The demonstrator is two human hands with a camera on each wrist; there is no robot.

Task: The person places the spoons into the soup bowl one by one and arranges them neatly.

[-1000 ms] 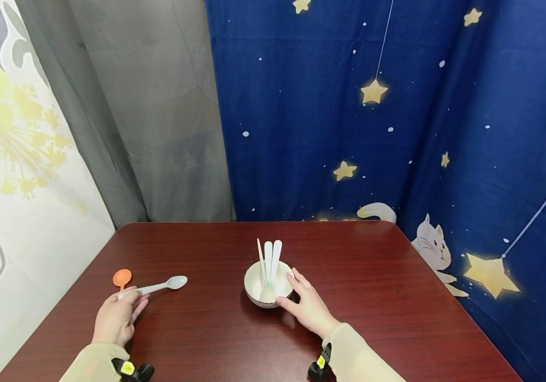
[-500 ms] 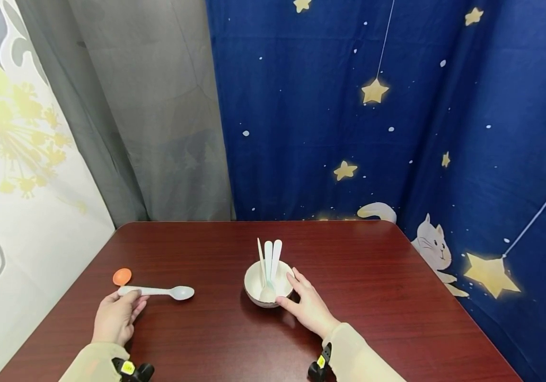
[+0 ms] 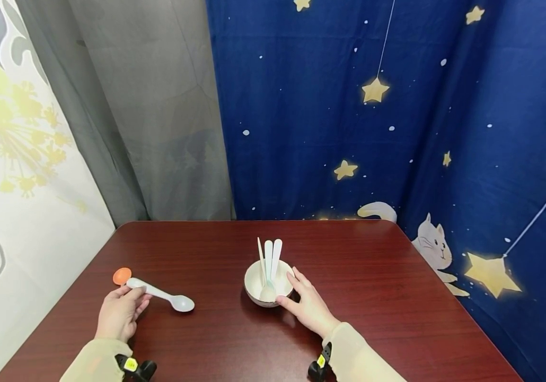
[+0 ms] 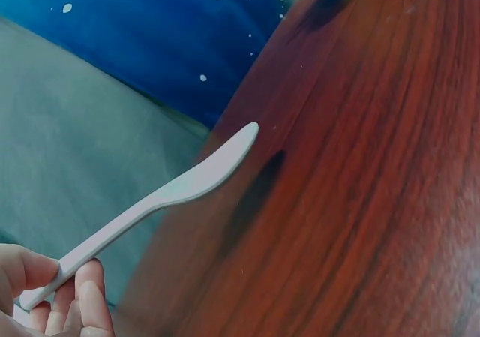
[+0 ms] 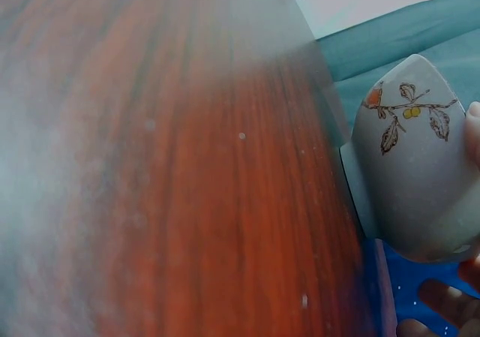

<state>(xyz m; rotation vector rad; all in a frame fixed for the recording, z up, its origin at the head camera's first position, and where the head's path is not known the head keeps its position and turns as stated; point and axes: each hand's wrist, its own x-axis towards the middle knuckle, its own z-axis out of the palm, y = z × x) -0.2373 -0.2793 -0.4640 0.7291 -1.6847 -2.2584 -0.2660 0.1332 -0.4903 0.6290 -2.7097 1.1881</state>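
A pale spoon (image 3: pixel 160 293) is pinched at its handle end between thumb and fingers of the left hand (image 3: pixel 119 313), held above the table (image 3: pixel 216 339), its head pointing rightward; its shadow falls on the wood below. Just beyond that hand lies an orange spoon (image 3: pixel 122 276), its handle mostly hidden. The right hand (image 3: pixel 308 305) holds the right side of the bowl (image 3: pixel 252 281), thumb and fingers set apart along the rim. Three pale utensils (image 3: pixel 277 254) lean in the bowl, handles rising past the far rim. Leaves and berries decorate its outer wall. Behind the table hang a grey curtain (image 3: pixel 158 106) and a starry blue curtain (image 3: pixel 297 122).
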